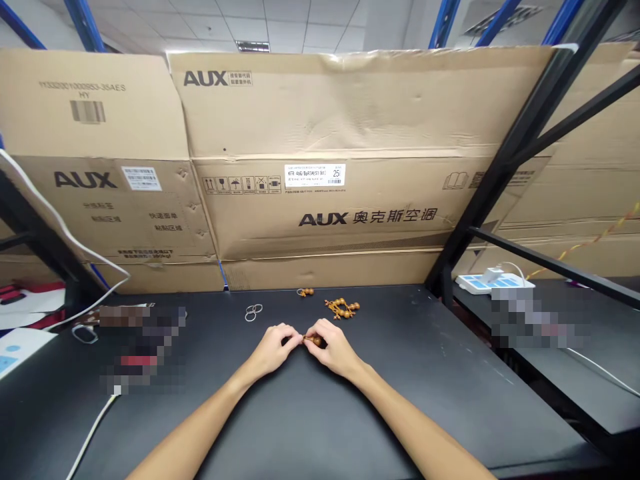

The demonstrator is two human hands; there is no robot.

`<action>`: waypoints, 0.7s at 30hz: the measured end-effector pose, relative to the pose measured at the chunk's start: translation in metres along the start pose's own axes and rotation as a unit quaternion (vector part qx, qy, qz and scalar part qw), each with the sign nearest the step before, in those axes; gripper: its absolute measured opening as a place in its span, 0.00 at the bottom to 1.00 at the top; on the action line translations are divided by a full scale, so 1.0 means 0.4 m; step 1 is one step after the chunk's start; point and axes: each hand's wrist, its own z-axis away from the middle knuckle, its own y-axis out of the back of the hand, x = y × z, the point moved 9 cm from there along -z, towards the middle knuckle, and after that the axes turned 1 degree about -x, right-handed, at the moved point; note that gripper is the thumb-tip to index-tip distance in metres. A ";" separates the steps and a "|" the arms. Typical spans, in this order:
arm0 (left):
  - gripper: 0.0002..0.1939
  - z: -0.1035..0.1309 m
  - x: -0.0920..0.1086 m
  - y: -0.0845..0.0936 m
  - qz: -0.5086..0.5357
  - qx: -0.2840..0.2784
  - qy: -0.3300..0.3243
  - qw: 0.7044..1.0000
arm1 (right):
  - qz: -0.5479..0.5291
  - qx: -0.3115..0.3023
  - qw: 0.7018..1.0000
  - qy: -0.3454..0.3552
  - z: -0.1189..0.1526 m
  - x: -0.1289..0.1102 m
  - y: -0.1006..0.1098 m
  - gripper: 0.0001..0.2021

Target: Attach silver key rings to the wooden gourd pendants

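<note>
Over the middle of the black table, my right hand (pixel 334 348) is closed around a small brown wooden gourd pendant (pixel 317 341), whose rounded body shows between thumb and fingers. My left hand (pixel 274 348) meets it from the side in a pinch, its fingertips at the pendant's thin end; what they grip is too small to make out. Beyond the hands lies a loose group of similar gourd pendants (pixel 343 309) with orange-brown cords. Another pendant (pixel 308 292) lies farther back with a metal ring at one end. Several silver split rings (pixel 251 317) rest to the left.
Cardboard boxes (pixel 330 120) stand upright along the table's back edge. Black metal frame posts (pixel 480 167) rise at both sides. A blurred-out object with a white cable (pixel 95 427) lies at left. A white power strip (pixel 493 283) sits on the right-hand surface.
</note>
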 end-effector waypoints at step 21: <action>0.19 -0.001 0.006 0.009 0.021 0.011 0.000 1.000 | -0.022 -0.003 1.000 -0.022 0.010 0.011 -0.029 0.06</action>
